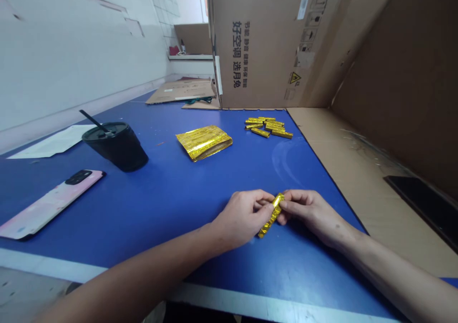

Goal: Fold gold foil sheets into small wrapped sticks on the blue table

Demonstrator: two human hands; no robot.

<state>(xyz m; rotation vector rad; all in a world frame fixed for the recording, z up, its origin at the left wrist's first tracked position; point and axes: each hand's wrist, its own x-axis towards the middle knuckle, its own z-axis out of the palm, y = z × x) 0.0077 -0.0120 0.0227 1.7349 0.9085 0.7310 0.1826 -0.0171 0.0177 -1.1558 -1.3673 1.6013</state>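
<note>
One blue worktable (161,208) fills most of my view, with a white strip (143,285) along its near edge. Its right edge meets one cardboard sheet (332,137), and one large cardboard box (257,41) with dark printed characters stands at the far edge. On the left of the table lie one paper sheet (50,141), one black lidded cup (118,149) with one straw (93,121), and one phone in a pale pink case (50,203), which sits close to the left side of my view. Farther off lie one flat gold foil pack (203,142) and a tight cluster of about nine small gold foil sticks (268,127), too bunched to count exactly.

One more gold foil stick (272,214) is between my left hand (243,218) and right hand (309,211), just above the table and right of centre. Both hands pinch it, fingers pressed in from either side, with its lower end poking out toward me. Open blue surface spreads between my hands and the foil pack, and wider still toward the phone. My right hand is nearer the table's right edge.
</note>
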